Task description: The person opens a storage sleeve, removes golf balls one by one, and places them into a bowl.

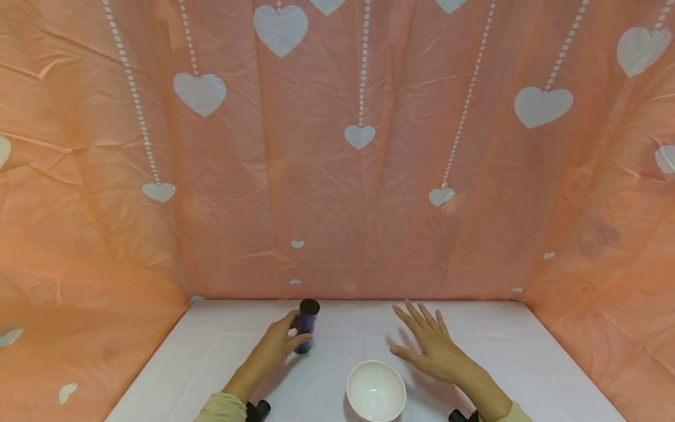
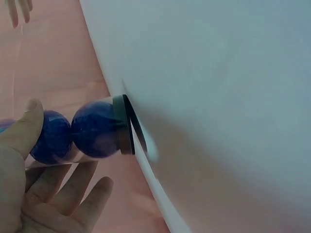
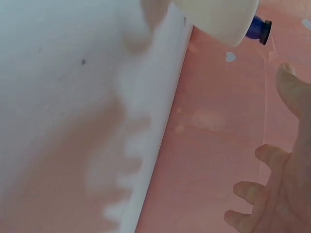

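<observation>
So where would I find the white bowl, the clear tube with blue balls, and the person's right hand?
White bowl [image 1: 376, 388]: head view, on its bare inside.
Clear tube [image 2: 92, 129]: left wrist view, on its wall, over a blue ball.
Right hand [image 1: 433, 351]: head view, on its back.

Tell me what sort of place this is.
Probably a makeshift recording booth: an orange heart-print curtain closes off three sides of a white table, and two dark wrist devices show.

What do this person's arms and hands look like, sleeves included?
The left hand and right hand wear no gloves. The left sleeve and right sleeve are pale khaki; beside them are a left black device and right black device, both partly out of frame.
</observation>
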A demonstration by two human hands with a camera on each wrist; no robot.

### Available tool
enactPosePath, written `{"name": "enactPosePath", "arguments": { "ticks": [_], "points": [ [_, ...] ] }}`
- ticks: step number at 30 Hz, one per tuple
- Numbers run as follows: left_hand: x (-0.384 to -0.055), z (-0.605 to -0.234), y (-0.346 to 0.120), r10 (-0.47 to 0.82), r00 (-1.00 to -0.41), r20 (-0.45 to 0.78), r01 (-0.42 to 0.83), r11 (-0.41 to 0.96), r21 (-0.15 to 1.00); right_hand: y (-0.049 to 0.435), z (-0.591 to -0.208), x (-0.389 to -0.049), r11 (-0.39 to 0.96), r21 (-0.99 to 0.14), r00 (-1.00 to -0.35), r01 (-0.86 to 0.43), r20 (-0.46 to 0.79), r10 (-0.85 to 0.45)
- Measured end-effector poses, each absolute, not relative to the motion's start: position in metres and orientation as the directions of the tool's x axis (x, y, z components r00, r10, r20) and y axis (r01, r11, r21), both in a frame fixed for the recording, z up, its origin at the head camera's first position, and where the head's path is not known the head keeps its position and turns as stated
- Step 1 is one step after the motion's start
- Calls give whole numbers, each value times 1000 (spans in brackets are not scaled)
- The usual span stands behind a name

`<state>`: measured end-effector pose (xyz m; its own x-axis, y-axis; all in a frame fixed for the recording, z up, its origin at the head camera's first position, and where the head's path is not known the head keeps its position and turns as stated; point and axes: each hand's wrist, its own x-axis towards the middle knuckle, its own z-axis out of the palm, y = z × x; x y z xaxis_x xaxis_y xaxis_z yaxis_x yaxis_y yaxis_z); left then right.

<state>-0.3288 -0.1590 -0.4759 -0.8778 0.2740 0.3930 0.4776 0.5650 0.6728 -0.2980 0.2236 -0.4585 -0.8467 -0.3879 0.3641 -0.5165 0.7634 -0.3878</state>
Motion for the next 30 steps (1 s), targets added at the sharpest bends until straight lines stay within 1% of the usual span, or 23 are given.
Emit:
{"name": "enactPosePath", "arguments": {
  "ticks": [6,11,17,22,30],
  "points": [
    [-329,-475,-152,264,-876,404,481,555,679,215,-454,-300,755,-391,-845,-526,345,-409],
    [-327,-475,-147,279,-859,430,507,576,641,209,-454,-301,749,-401,-846,-528,328,-421],
    [-326,-473,-140,271,-864,425,495,617,612,203,-453,-302,745,-394,-841,-538,318,-438],
    [-324,-470,-135,282,-843,457,522,632,572,198,-449,-302,740,-385,-831,-552,327,-450],
    [-316,-463,-124,331,-808,488,567,663,489,192,-446,-302,707,-366,-791,-605,378,-481]
  ]
}}
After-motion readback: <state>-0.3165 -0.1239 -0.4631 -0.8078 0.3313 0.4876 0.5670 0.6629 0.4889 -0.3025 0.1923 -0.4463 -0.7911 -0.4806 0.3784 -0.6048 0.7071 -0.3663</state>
